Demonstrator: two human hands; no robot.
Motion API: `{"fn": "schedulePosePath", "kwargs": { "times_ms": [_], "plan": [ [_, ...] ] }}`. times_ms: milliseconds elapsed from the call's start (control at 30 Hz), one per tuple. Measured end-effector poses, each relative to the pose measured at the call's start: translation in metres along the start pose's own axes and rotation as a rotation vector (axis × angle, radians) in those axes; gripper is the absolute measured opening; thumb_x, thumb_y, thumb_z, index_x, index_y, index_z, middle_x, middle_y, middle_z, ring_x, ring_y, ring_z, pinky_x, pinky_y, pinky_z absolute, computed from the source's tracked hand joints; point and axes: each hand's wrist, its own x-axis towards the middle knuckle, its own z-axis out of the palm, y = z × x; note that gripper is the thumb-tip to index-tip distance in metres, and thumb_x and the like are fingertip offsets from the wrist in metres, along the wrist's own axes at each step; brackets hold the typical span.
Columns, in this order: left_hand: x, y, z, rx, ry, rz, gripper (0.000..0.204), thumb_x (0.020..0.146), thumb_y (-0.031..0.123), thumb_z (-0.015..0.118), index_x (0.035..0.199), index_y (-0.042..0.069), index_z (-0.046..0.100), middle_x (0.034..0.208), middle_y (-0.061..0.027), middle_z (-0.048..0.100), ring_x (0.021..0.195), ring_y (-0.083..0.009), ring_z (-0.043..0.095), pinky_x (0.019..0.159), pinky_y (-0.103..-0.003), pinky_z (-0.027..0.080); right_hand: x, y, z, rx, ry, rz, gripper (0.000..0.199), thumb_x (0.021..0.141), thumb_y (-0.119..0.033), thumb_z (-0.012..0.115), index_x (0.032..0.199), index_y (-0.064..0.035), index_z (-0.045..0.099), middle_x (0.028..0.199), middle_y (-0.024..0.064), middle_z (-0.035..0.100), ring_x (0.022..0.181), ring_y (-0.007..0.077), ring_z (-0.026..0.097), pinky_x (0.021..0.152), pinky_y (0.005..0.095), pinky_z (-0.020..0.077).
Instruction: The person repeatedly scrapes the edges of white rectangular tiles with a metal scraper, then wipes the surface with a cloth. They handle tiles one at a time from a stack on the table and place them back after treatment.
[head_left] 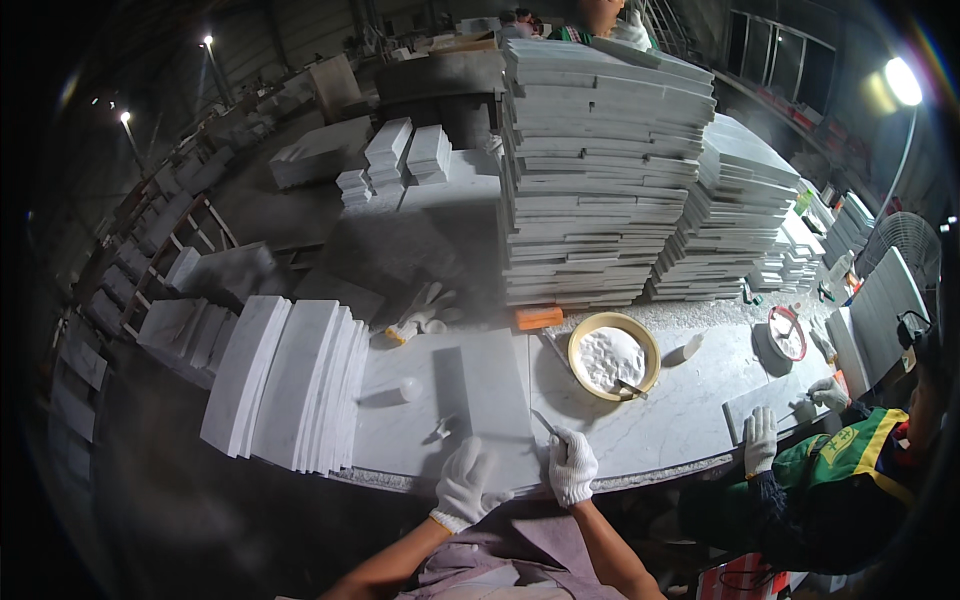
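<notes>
My left hand [466,486], in a white knit glove, is at the table's near edge by a pale stone slab [492,380]. Its fingers are stretched out and the thumb stands apart; nothing shows in it. My right hand [573,468], gloved alike, is closed on a thin putty knife [542,421] whose tip points away from me. Beyond it stands a yellow-rimmed bowl [655,352] of white paste [608,358], with another flat tool [630,389] in it. A small white bottle [408,390] and a small white piece [441,428] are left of the slab.
Tall stacks of stone slabs [600,170] rise behind the bowl. Upright slabs [300,380] lean at the left. An orange block [539,318] and spare gloves [425,313] lie on the table. At right, a co-worker's gloved hand [760,440] is beside another slab [775,408] and a red-rimmed bowl [788,333].
</notes>
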Motion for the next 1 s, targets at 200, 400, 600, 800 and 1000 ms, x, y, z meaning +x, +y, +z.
{"fn": "schedulePosePath", "kwargs": {
  "times_ms": [200,400,600,800,1000],
  "plan": [
    [0.001,0.005,-0.009,0.051,-0.034,0.004,0.088,0.094,0.071,0.062,0.156,0.012,0.045,0.164,-0.024,0.037,0.138,-0.0463,0.049,0.112,-0.056,0.046,-0.005,0.003,0.0,0.007,0.015,0.008,0.017,0.095,-0.006,0.072,0.112,-0.0064,0.074,0.099,0.0142,0.074,0.09,0.0329,0.074,0.082,0.0397,0.0591],
    [-0.001,0.013,-0.024,0.025,-0.182,-0.046,0.094,0.085,0.062,0.079,0.158,0.017,0.043,0.166,-0.0239,0.033,0.142,-0.0456,0.047,0.112,-0.057,0.045,-0.006,0.01,0.002,0.107,0.033,0.001,0.014,0.099,-0.008,0.071,0.113,-0.0052,0.074,0.095,0.0117,0.075,0.083,0.0223,0.075,0.079,0.035,0.0588],
    [-0.006,0.024,-0.033,0.077,-0.23,-0.062,0.089,0.079,0.05,0.086,0.152,0.015,0.051,0.164,-0.0228,0.039,0.143,-0.0421,0.049,0.112,-0.054,0.046,-0.019,0.0,-0.008,0.373,-0.097,0.325,0.014,0.105,-0.013,0.068,0.114,-0.0039,0.072,0.088,0.0038,0.074,0.078,0.0113,0.07,0.077,0.0293,0.0569],
    [-0.009,0.024,-0.032,0.094,-0.191,-0.052,0.088,0.077,0.037,0.088,0.155,0.019,0.052,0.164,-0.0208,0.041,0.134,-0.0423,0.056,0.108,-0.05,0.051,-0.037,-0.023,-0.017,0.086,-0.15,0.311,0.019,0.104,-0.027,0.067,0.116,-0.0125,0.072,0.09,0.0129,0.074,0.081,0.0293,0.071,0.076,0.0402,0.0552],
    [-0.012,0.021,-0.027,0.092,-0.054,0.047,0.087,0.075,0.03,0.088,0.154,0.019,0.054,0.162,-0.021,0.043,0.121,-0.0414,0.063,0.1,-0.049,0.056,-0.035,-0.031,-0.021,0.04,-0.166,0.342,0.021,0.105,-0.03,0.066,0.114,-0.0124,0.072,0.089,0.0144,0.074,0.083,0.0341,0.073,0.075,0.0438,0.0551]
  ]
}}
